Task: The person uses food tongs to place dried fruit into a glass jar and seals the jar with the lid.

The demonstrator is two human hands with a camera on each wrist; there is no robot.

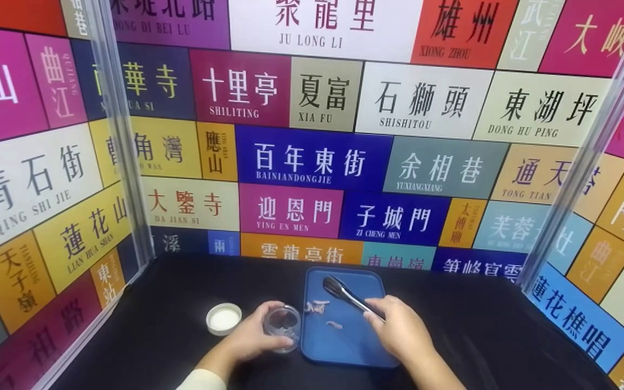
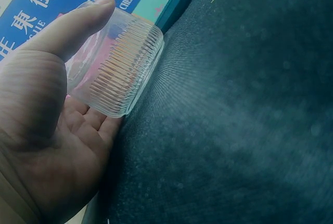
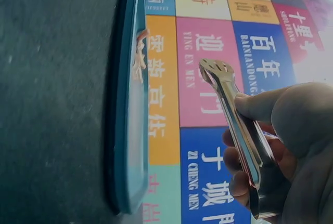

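Observation:
My left hand (image 1: 249, 338) grips a small clear jar (image 1: 283, 324) at the tray's left edge, thumb on one side and fingers round the other. Ribs line the wall of this jar (image 2: 127, 63) in the left wrist view; whether anything lies inside I cannot tell. In my right hand (image 1: 407, 330) is a pair of metal tongs (image 1: 348, 295), held above the blue tray (image 1: 350, 349). The slotted tips of the tongs (image 3: 216, 69) point up and away from the hand. Several pale, pinkish shreds (image 1: 317, 307) lie on the tray's left part, with a smaller piece (image 1: 335, 325) nearer me.
A round, white-centred lid (image 1: 223, 318) lies on the black tabletop (image 1: 176, 303), left of the jar. Panels printed with coloured signs (image 1: 312, 157) stand behind and at both sides, with clear upright posts (image 1: 128, 135) at the corners.

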